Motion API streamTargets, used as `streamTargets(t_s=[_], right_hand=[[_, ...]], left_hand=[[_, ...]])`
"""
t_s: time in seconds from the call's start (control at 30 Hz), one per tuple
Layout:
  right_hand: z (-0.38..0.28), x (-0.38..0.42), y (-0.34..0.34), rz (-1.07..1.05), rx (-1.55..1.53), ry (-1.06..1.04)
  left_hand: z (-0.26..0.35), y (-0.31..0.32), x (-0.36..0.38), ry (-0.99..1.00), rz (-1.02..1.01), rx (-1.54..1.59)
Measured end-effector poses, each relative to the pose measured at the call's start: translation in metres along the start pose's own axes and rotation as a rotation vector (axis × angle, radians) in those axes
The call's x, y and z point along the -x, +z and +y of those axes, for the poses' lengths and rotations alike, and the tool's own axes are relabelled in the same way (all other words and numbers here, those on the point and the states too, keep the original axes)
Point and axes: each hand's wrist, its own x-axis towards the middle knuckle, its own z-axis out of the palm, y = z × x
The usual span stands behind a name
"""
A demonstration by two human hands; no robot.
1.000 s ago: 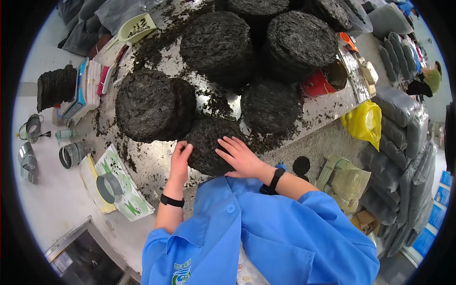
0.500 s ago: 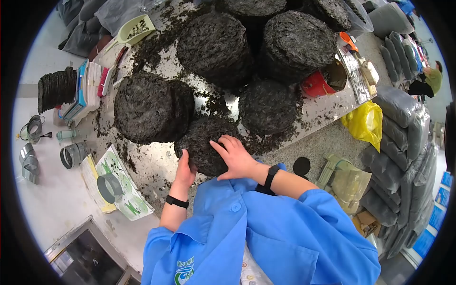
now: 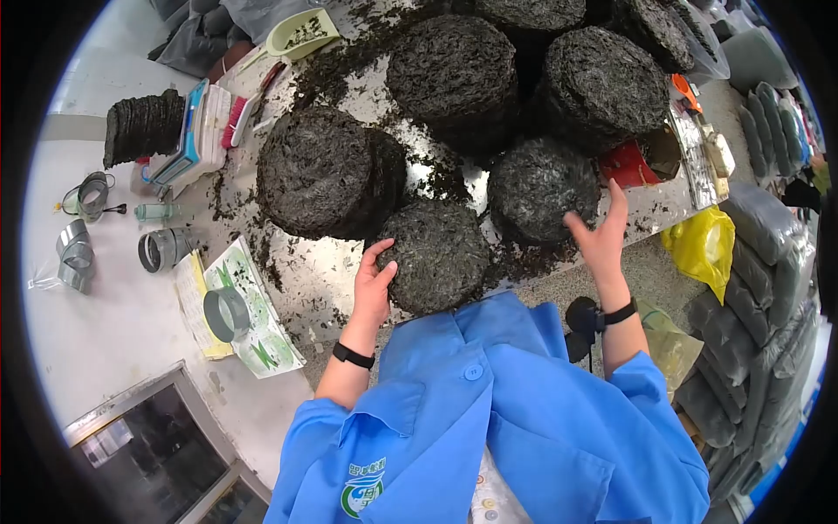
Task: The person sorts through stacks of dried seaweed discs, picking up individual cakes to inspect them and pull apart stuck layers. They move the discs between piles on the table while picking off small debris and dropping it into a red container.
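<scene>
A short round stack of dark dried seaweed sheets (image 3: pixel 438 256) sits at the table's near edge, close to my body. My left hand (image 3: pixel 374 284) rests against its left side, thumb and fingers apart along the rim. My right hand (image 3: pixel 604 234) is raised to the right, thumb and fingers spread with nothing between them. Its fingertips are close to the right edge of another small seaweed stack (image 3: pixel 543 189). A taller pair of stacks (image 3: pixel 314 175) stands left of these.
Larger seaweed stacks (image 3: pixel 452 74) fill the back. Right are a red container (image 3: pixel 627 164), an orange-handled tool (image 3: pixel 686 91) and a yellow bag (image 3: pixel 701 249). Left are a scoop (image 3: pixel 301 33), a red-bristled brush (image 3: pixel 234 121) and a grey ring (image 3: pixel 226 314) on papers. Seaweed crumbs litter the table.
My right hand has left the top of the near stack and moved right, beside the other small stack. My left hand stays at the near stack's left side. The view has shifted.
</scene>
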Motion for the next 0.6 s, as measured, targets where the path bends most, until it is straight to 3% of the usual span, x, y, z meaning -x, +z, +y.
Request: streamTargets(t_s=[0.03,0.13,0.17,0.2,0.27,0.3,0.33,0.37,0.4,0.47,0.5,0.53,0.57,0.6], right_hand=[[-0.006,0.002,-0.003,0.037,0.307,-0.222],[-0.039,0.041,0.028,-0.582,0.358,-0.583],[-0.027,0.048,0.044,-0.543,0.376,-0.89],[-0.035,0.049,0.047,-0.48,0.211,-0.843],[-0.031,0.045,0.039,-0.321,-0.039,-0.43],[-0.027,0.052,0.031,-0.108,0.069,-0.012],[-0.033,0.037,0.021,0.001,-0.139,0.214],[-0.034,0.019,0.006,0.022,-0.204,0.237],[-0.017,0.01,0.002,0.022,-0.2,0.237],[0.017,0.002,-0.003,0.216,0.296,-0.094],[0.002,0.01,-0.001,0.174,0.483,-0.211],[-0.013,0.023,0.012,-0.02,0.369,-0.185],[-0.005,0.04,0.028,-0.26,0.373,-0.379],[-0.01,0.059,0.052,-0.562,0.335,-0.376]], left_hand=[[0.001,0.005,-0.001,0.006,0.001,0.005],[0.018,0.038,0.014,0.0,-0.062,-0.034],[0.028,0.056,0.017,-0.043,-0.065,0.066],[0.035,0.069,0.018,-0.082,-0.065,0.169],[0.033,0.065,0.019,-0.005,-0.036,0.242],[0.021,0.043,0.016,0.039,0.058,0.012],[0.007,0.021,0.012,0.084,0.149,-0.219],[-0.009,0.001,0.011,0.139,0.28,-0.721],[-0.028,-0.017,0.01,0.138,0.279,-0.718],[-0.059,-0.033,0.009,0.245,0.34,-1.37],[-0.051,-0.017,0.011,0.253,0.367,-1.337],[-0.051,-0.01,0.005,0.26,0.359,-1.319],[-0.051,-0.007,0.002,0.27,0.375,-1.291],[-0.053,-0.006,0.003,0.274,0.391,-1.274]])
